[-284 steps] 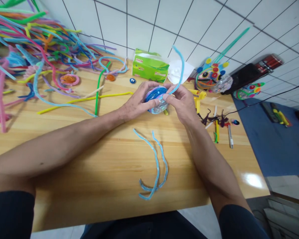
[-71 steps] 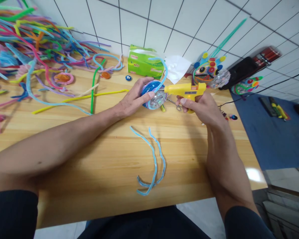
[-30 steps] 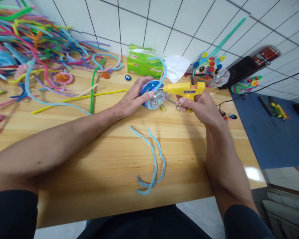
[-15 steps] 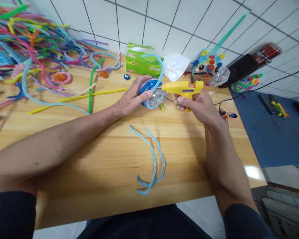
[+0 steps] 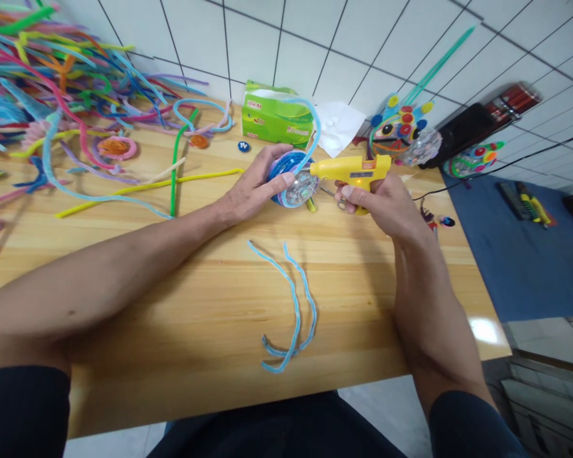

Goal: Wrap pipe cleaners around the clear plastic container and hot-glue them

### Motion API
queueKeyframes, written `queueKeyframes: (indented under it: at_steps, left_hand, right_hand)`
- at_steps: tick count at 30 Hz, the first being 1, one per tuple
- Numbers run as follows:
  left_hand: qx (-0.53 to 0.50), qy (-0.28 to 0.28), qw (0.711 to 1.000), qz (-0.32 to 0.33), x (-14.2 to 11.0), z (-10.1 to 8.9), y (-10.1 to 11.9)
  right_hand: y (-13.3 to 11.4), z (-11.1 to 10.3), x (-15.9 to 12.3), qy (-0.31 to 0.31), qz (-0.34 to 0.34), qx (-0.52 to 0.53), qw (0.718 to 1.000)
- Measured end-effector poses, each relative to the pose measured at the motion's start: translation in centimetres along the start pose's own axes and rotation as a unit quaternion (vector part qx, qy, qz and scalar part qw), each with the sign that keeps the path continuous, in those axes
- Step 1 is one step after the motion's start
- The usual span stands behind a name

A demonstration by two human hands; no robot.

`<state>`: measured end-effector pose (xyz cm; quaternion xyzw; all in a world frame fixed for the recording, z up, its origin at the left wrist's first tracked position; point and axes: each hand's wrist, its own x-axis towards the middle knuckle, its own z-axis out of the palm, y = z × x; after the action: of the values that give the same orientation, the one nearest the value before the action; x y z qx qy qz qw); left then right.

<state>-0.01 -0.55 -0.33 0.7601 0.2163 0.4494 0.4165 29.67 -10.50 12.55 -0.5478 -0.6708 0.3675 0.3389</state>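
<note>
My left hand [image 5: 262, 178] is wrapped round a clear plastic bottle [image 5: 302, 189] whose end is coiled with blue pipe cleaner. From the coil a loose light-blue pipe cleaner [image 5: 316, 121] curves up and back. In my right hand [image 5: 379, 197] is a yellow hot glue gun [image 5: 348, 168], its nozzle touching or very close to the coiled part. Scissors [image 5: 340, 202] show partly by the fingers of my right hand; whether they touch is unclear. Two light-blue pipe cleaners [image 5: 296, 305] lie crossed on the table [image 5: 195, 331] nearer to me.
Many coloured pipe cleaners [image 5: 76, 76] are heaped at the left. Behind the bottle stand a green tissue pack [image 5: 274, 117] and a white tissue [image 5: 337, 127]. Decorated bottles [image 5: 401, 130] and a dark red flask [image 5: 510, 105] are at the back right, beside a blue mat [image 5: 506, 254].
The loose end of the light-blue pipe cleaner has swung slightly up and to the right. Both hands stay almost where they were.
</note>
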Motion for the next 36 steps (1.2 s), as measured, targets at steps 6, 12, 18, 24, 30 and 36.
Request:
queueKeyframes:
  at_steps: [6, 12, 18, 24, 30, 36]
  left_hand:
    - [0.007, 0.003, 1.000, 0.000, 0.0, 0.1, 0.4]
    - [-0.002, 0.005, 1.000, -0.007, 0.0, 0.1, -0.1]
    - [-0.005, 0.000, 1.000, -0.006, 0.1, 0.1, -0.3]
    - [-0.002, 0.003, 1.000, 0.002, 0.1, 0.1, -0.2]
    - [-0.006, -0.001, 1.000, -0.007, 0.1, 0.2, -0.2]
    - [-0.006, -0.001, 1.000, -0.006, 0.1, 0.1, 0.0]
  right_hand:
    - [0.1, -0.1, 0.1, 0.005, -0.007, 0.003, 1.000]
    - [1.0, -0.5, 0.3, 0.009, -0.026, -0.011, 1.000]
    - [1.1, -0.6, 0.3, 0.008, -0.026, -0.008, 1.000]
    - [0.8, -0.2, 0.4, -0.001, -0.025, 0.001, 1.000]
    - [0.7, -0.5, 0.2, 0.017, -0.018, -0.005, 1.000]
    - [-0.5, 0.0, -0.1, 0.009, 0.002, -0.001, 1.000]
